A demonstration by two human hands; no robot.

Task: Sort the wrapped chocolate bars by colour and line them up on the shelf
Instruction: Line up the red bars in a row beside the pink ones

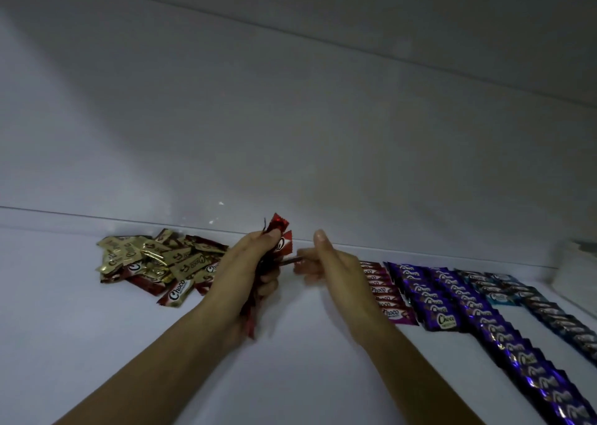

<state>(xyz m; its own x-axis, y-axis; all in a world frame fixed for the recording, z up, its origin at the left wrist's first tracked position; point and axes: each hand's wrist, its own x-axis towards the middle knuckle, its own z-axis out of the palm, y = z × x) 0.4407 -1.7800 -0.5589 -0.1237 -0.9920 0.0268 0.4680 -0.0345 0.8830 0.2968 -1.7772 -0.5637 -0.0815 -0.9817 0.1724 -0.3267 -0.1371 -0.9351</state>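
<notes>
My left hand (248, 272) grips a bunch of red-wrapped chocolate bars (280, 230), their ends sticking out above and below my fist. My right hand (326, 263) pinches the edge of one red bar (289, 260) at the side of that bunch. To the left lies a loose pile of gold and red bars (155, 263) on the white shelf (97, 344). To the right run sorted rows: pink-red bars (384, 292), purple bars (452, 308), light blue bars (497, 292) and dark blue bars (565, 324).
The shelf's white back wall (290, 117) rises just behind the bars. A pale object (578, 272) stands at the far right edge. Bare shelf surface lies between my forearms and in front of the pile.
</notes>
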